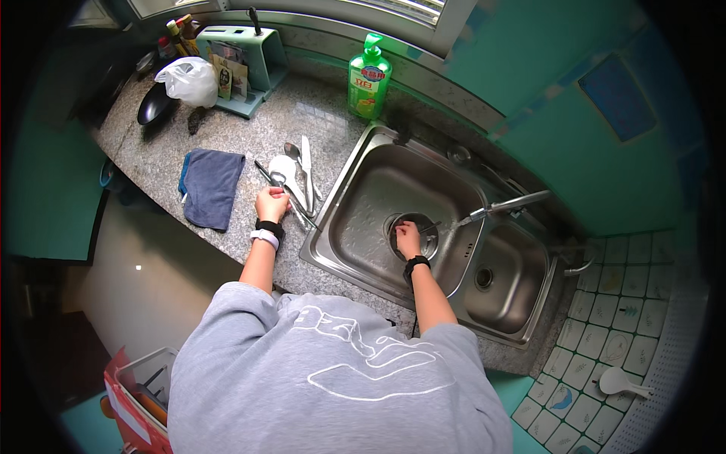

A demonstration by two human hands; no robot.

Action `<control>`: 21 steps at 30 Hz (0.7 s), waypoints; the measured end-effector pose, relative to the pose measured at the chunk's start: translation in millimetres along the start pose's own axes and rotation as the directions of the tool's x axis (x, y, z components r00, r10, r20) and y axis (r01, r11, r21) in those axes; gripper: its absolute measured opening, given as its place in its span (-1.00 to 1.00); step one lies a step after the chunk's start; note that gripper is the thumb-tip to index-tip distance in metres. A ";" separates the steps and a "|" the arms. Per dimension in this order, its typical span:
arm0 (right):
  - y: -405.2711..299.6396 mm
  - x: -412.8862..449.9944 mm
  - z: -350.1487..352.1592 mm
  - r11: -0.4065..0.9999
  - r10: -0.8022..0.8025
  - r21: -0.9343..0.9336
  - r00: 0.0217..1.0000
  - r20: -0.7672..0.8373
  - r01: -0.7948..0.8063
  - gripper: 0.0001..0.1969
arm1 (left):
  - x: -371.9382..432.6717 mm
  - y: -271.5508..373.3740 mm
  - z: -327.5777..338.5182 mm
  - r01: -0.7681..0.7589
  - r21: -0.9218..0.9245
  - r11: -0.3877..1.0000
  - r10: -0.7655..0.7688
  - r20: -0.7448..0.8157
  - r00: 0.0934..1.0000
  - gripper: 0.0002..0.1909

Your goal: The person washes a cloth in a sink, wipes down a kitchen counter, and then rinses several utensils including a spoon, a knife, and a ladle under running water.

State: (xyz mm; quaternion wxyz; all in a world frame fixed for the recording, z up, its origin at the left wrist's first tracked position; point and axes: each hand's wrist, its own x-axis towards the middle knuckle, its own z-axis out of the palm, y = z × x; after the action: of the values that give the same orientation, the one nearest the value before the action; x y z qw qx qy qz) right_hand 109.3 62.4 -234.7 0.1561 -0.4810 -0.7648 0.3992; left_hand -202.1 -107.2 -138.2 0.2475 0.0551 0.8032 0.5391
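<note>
My left hand (273, 204) is at the pile of utensils on the granite counter, its fingers closed around the handle of a metal spoon (278, 177). Beside it lie a white ladle or spoon (283, 168), a table knife (307, 152), a dark-bowled spoon (292, 150) and chopsticks (261, 168). My right hand (408, 238) reaches into a round metal bowl (430, 249) over the drain of the large steel sink basin (363, 187). A thin dark utensil (432, 226) leans out of the bowl near its fingers; whether they grip something is unclear.
The faucet (505, 207) reaches over the large basin, and a smaller basin (510, 278) adjoins it. A green dish soap bottle (368, 82) stands behind. Left on the counter are a folded grey-blue cloth (212, 187), a white plastic bag (190, 82), a black ladle (156, 105) and a green rack (275, 62).
</note>
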 end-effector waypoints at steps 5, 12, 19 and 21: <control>-5.6 -13.4 -12.0 0.977 0.006 0.208 0.975 -0.224 0.041 -0.80 | 6.4 -11.5 1.3 -0.010 0.056 0.998 0.011 -0.025 1.000 -0.77; -7.1 -29.9 -48.3 0.938 0.151 0.346 0.877 -0.457 0.019 -0.79 | -1.6 -0.7 2.7 -0.139 0.552 0.822 0.255 -0.138 0.957 -0.71; -19.6 -38.6 -77.0 0.765 0.320 0.633 0.784 -0.533 0.118 -0.83 | -44.1 66.7 22.6 -0.490 0.435 0.755 0.558 -0.036 0.829 -0.78; -32.1 -44.5 -87.6 0.625 0.448 0.777 0.781 -0.434 0.073 -0.82 | -60.5 72.9 53.1 -0.567 0.177 0.804 0.556 0.111 0.824 -0.80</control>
State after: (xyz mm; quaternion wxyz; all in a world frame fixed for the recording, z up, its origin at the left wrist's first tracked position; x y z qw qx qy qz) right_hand 166.0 57.5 -148.4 0.5275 -0.5507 -0.3778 0.5252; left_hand -138.2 -54.1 -68.3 0.0914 0.3295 0.7944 0.5019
